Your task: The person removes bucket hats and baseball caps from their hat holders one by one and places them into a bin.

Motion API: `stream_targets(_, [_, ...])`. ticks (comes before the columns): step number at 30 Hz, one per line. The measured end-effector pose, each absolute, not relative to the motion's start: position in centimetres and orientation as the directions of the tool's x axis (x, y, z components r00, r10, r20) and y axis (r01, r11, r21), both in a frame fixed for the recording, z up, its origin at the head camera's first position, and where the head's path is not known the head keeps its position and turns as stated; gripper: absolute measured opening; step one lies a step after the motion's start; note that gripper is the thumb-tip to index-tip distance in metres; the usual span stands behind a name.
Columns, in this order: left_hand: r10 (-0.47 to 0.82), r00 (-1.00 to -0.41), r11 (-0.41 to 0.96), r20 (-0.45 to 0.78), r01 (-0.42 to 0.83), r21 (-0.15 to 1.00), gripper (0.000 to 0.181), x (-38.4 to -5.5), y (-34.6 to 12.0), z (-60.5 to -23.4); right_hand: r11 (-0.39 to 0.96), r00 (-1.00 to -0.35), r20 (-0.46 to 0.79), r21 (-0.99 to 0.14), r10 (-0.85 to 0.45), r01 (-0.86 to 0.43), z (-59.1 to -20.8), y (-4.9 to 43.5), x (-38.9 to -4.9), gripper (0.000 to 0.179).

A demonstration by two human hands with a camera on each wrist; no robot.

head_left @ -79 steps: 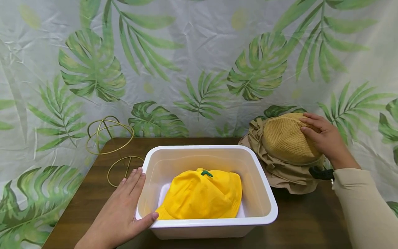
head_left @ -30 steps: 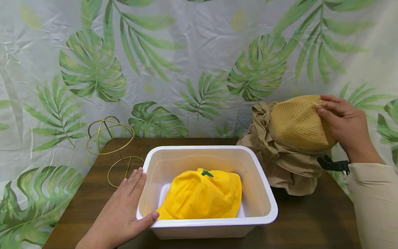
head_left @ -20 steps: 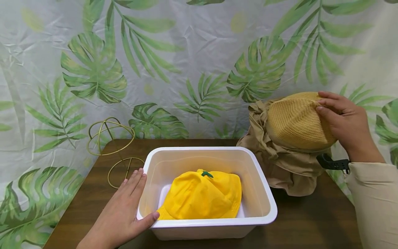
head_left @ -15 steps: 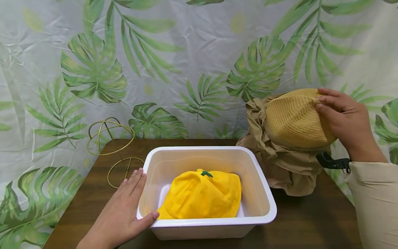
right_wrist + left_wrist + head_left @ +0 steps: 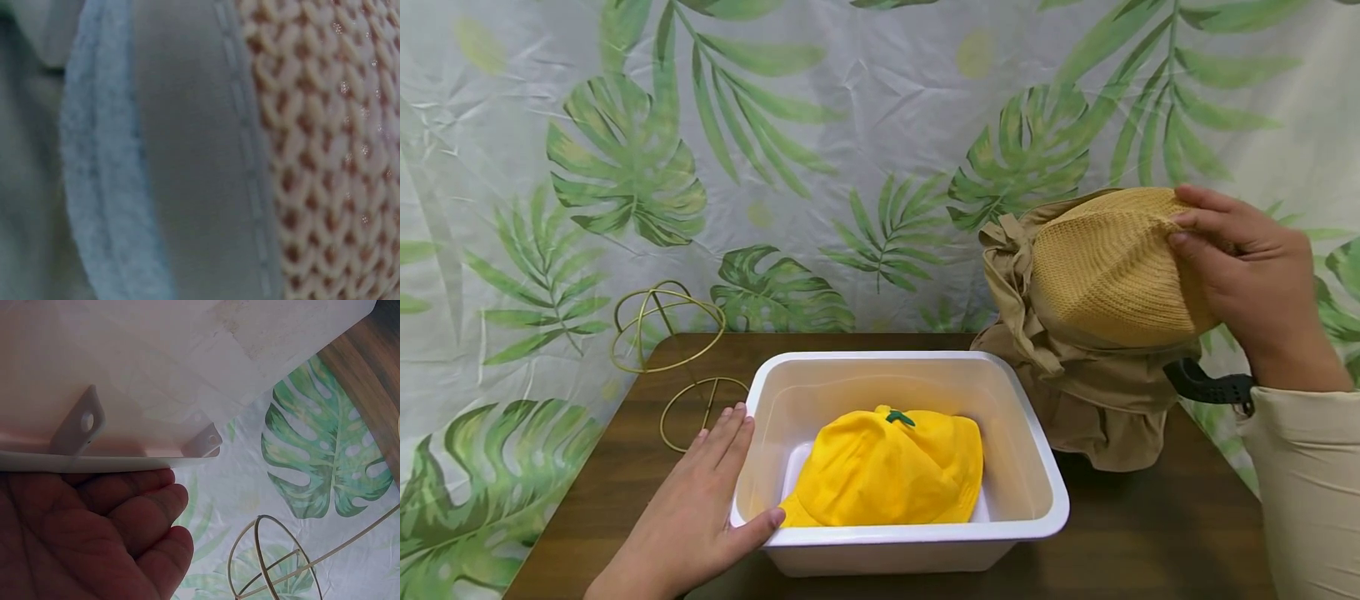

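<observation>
My right hand (image 5: 1251, 275) pinches the top of a sun hat (image 5: 1112, 267) with a yellow-tan knit crown and a tan fabric bow and band. The hat hangs tilted at the right of the head view; its knit (image 5: 331, 150) fills much of the right wrist view. Below it, more brown fabric (image 5: 1101, 425) rests on the table, partly hidden. My left hand (image 5: 688, 508) rests against the left side of a white plastic tub (image 5: 1045, 483), fingers extended and thumb over the front rim. A yellow cap (image 5: 887, 471) with a green leaf tab lies inside the tub.
A gold wire stand (image 5: 666, 325) with rings stands at the table's left, behind the left hand. The dark wooden table (image 5: 1180, 533) ends at a leaf-patterned cloth (image 5: 880, 125) hanging behind it.
My right hand first rested on the hat's crown, then moved right and up, lifting the knit hat away from the brown fabric beneath. The left hand, tub and yellow cap have stayed put.
</observation>
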State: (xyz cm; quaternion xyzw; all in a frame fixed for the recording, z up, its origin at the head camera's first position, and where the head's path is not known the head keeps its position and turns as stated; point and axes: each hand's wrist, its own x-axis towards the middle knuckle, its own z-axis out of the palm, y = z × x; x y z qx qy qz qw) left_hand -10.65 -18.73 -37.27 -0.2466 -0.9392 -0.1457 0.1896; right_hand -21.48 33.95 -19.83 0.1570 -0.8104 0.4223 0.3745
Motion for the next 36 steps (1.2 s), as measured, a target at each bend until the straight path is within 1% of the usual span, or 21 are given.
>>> stream_targets(9, [0.405, -0.808, 0.838, 0.427, 0.515, 0.181, 0.090, -10.7, -18.8, -37.3, 0.532, -0.626, 0.779, -0.547, 0.039, -0.646, -18.9, 31.0, -21.1, 0.018])
stream_targets(13, [0.407, -0.806, 0.837, 0.430, 0.517, 0.177, 0.090, -10.7, -18.8, -37.4, 0.393, -0.604, 0.796, -0.563, 0.023, -0.727, -18.9, 30.0, -21.0, 0.016])
stream_targets(16, [0.408, -0.806, 0.838, 0.429, 0.517, 0.176, 0.090, -10.7, -18.8, -37.4, 0.331, -0.584, 0.812, -0.550, -0.002, -0.766, -18.9, 29.0, -20.9, 0.016])
stream_targets(20, [0.408, -0.805, 0.837, 0.430, 0.518, 0.176, 0.090, -10.7, -18.8, -37.4, 0.319, -0.564, 0.826, -0.529, -0.022, -0.787, -19.1, 27.7, -21.0, 0.014])
stream_targets(21, [0.409, -0.805, 0.836, 0.431, 0.519, 0.176, 0.090, -10.7, -18.8, -37.4, 0.287, -0.564, 0.826, -0.535, -0.023, -0.795, -19.2, 27.4, -21.1, 0.014])
stream_targets(24, [0.410, -0.803, 0.835, 0.432, 0.521, 0.176, 0.091, -10.7, -18.9, -37.4, 0.249, -0.544, 0.838, -0.519, -0.040, -0.818, -19.3, 26.7, -21.3, 0.013])
stream_targets(30, [0.414, -0.798, 0.833, 0.438, 0.526, 0.171, 0.091, -10.7, -18.9, -37.4, 0.231, -0.507, 0.857, -0.477, -0.089, -0.848, -19.5, 25.2, -21.7, 0.012])
stream_targets(36, [0.415, -0.795, 0.833, 0.442, 0.527, 0.166, 0.091, -10.7, -18.9, -37.5, 0.171, -0.508, 0.849, -0.484, -0.145, -0.858, -19.8, 23.6, -21.9, 0.013])
